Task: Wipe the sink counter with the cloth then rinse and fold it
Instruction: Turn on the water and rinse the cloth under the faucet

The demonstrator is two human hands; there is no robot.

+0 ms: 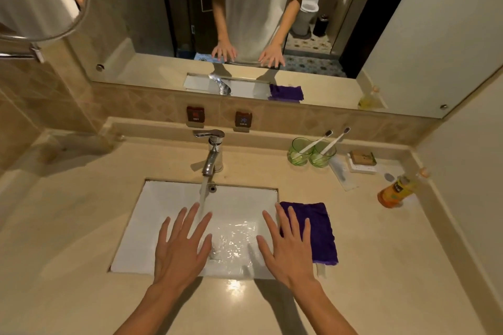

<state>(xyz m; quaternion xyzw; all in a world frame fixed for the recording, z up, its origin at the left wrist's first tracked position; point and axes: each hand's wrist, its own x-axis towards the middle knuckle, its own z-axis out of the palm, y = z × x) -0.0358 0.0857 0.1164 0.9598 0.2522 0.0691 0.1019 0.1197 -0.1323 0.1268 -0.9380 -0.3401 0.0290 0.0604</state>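
A purple cloth (319, 231) lies folded flat on the beige counter (68, 226), just right of the white sink basin (152, 215). Water runs from the chrome tap (213, 153) into the basin. My left hand (181, 247) hovers over the basin with fingers spread, its fingertips near the water stream. My right hand (290, 249) is spread flat over the basin's right edge, partly covering the cloth's left side. Neither hand holds anything.
Two green glasses (311, 155) with toothbrushes stand at the back right, beside a soap dish (363, 162) and a flat white packet (343, 174). An orange bottle (394, 192) lies near the right wall. A mirror (245, 22) spans the back wall.
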